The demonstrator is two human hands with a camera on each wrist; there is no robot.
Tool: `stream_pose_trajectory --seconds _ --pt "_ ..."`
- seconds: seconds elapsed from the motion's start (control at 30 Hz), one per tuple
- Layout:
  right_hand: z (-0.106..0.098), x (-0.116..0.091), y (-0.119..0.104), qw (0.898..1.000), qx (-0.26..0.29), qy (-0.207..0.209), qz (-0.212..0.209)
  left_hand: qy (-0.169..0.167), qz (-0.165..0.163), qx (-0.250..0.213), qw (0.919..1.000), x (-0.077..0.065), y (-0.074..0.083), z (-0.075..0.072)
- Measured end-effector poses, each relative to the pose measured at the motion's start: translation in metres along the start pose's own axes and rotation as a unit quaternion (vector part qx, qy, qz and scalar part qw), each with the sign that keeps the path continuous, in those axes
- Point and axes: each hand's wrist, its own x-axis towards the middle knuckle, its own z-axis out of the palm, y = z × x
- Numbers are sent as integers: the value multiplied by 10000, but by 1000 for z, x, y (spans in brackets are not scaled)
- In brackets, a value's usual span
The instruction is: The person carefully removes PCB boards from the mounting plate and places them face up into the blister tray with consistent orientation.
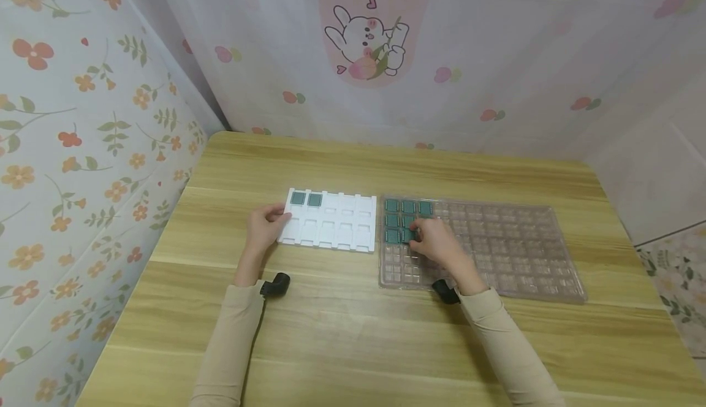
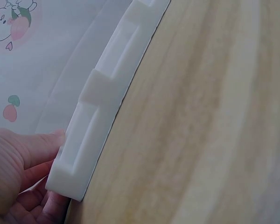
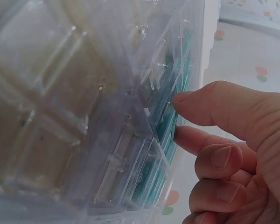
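My left hand [image 1: 263,228] holds the left end of a white compartment tray [image 1: 336,233], and in the left wrist view its thumb lies on the tray's edge [image 2: 102,93]. Two green square chips [image 1: 315,200] sit in the tray's back row at the left. My right hand [image 1: 438,241] is over the left part of a clear plastic tray [image 1: 524,254], where several more green chips [image 1: 392,205] lie in cells. Its thumb and index finger pinch at one green chip [image 1: 407,235] in the third row, partly hidden by the fingertips.
Both trays lie side by side on a wood-grain table [image 1: 342,346], the white one left of the clear one. A printed curtain [image 1: 265,39] hangs behind the table, and a floral cloth [image 1: 83,168] hangs at its left. Black wrist mounts [image 1: 279,284] stick out from both sleeves.
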Motion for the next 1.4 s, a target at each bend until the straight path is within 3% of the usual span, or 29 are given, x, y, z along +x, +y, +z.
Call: stream_pose_trajectory --seconds 0.6,1.4 --pt "-1 2 -4 9990 -408 -90 145 -5 -5 27 10000 1 0 0" --pt "-1 1 -4 9982 -542 -197 148 6 82 -3 10000 1 -2 1"
